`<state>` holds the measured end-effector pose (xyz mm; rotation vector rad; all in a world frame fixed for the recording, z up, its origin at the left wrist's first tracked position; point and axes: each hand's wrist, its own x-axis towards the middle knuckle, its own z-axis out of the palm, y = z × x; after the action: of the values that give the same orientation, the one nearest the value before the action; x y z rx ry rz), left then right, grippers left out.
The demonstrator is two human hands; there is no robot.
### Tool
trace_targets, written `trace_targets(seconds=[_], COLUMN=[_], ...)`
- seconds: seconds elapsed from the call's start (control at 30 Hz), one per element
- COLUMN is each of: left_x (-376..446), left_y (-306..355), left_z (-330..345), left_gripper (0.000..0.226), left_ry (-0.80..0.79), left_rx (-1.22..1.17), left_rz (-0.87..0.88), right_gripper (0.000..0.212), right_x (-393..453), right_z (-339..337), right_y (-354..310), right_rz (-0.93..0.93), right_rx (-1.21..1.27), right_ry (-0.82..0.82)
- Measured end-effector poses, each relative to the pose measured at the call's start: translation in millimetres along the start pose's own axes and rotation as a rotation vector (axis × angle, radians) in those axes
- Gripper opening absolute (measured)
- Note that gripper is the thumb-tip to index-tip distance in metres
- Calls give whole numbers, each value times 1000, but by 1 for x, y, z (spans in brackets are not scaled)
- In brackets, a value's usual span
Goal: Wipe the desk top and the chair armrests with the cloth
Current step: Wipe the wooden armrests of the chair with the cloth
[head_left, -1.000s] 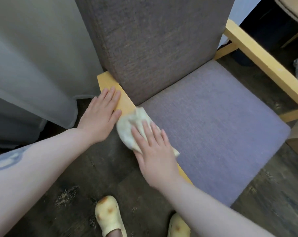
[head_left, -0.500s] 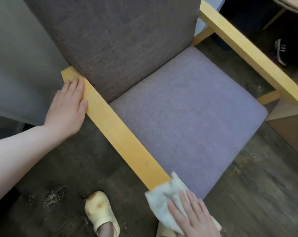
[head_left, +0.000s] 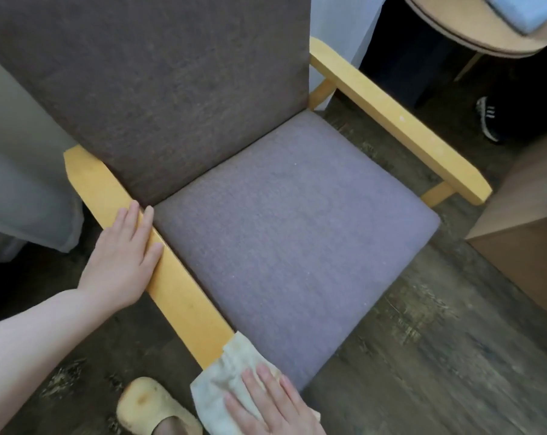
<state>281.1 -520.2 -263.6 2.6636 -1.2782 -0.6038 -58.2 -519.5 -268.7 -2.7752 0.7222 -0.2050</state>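
A chair with a grey-purple seat [head_left: 291, 233] and a brown back stands before me. Its left yellow wooden armrest [head_left: 184, 296] runs from the back toward me. My right hand [head_left: 272, 403] presses a pale, crumpled cloth [head_left: 228, 368] flat onto the near end of that armrest, fingers spread over it. My left hand [head_left: 124, 259] lies flat on the same armrest near its middle, fingers together, holding nothing. The right armrest [head_left: 397, 120] is bare on the far side of the seat.
A round wooden table [head_left: 473, 36] stands at the top right with a light blue item on it. A brown box [head_left: 523, 233] sits right of the chair. A curtain [head_left: 24, 183] hangs at the left. My yellow slipper [head_left: 146, 406] and a black shoe [head_left: 487, 120] are on the dark floor.
My right hand has slid the cloth from the back of the left armrest down to its near end. My left hand has shifted forward along the armrest.
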Motion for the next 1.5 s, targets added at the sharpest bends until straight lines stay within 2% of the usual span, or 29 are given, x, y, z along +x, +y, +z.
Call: trace_targets(seconds=[0.07,0.13,0.17,0.2,0.27,0.3,0.33,0.4,0.43,0.5,0.63,0.73,0.8,0.9,0.97,1.03,1.13,1.33,1.43,1.5], left_x=[-9,-20,-24,-24,-16,-9,-1,19,29,51,101,150,187,246,278,303,332,389,402,405], left_y=[23,42,49,54,63,69,75,91,101,124,176,220,245,278,294,304,312,326,331,333], left_z=[10,22,28,32,32,30,26,18,15,6,-10,-22,-27,-27,-24,-13,-2,-10,-12,-13], left_gripper=[66,66,65,66,67,66,64,64,64,65,64,64,64,62,60,59,60,57,55,54], left_ry=[-42,-66,-67,-61,-49,-45,-46,-25,-11,3,46,97,129,164,141,127,103,158,124,63], left_rx=[23,79,99,111,123,124,134,145,141,121,81,86,88,105,80,46,65,93,106,105], left_rz=[56,109,122,130,161,193,227,267,280,298,371,404,380,335,294,247,222,234,232,251], right_gripper=[44,42,41,41,53,58,64,76,76,70,62,57,56,52,50,54,64,55,56,56], right_x=[-4,3,6,8,32,34,50,86,104,136,188,205,212,226,235,238,265,368,344,313], right_z=[-6,0,-1,1,-4,-15,-27,-59,-70,-97,-148,-173,-174,-157,-133,-112,-98,-91,-102,-109], right_y=[10,7,8,13,45,70,89,130,146,187,267,330,371,411,419,421,418,426,440,449], right_rz=[-68,0,-24,-106,-221,-322,-320,-113,-28,88,442,607,687,802,856,911,837,396,179,157], right_rx=[38,260,263,164,-115,-116,-62,32,35,21,-43,-137,-192,-52,-41,-97,-202,-71,-119,-109], right_ry=[-97,-69,-134,-223,-202,-200,-169,-168,-169,-102,70,118,77,5,-98,-44,4,-134,-196,-196])
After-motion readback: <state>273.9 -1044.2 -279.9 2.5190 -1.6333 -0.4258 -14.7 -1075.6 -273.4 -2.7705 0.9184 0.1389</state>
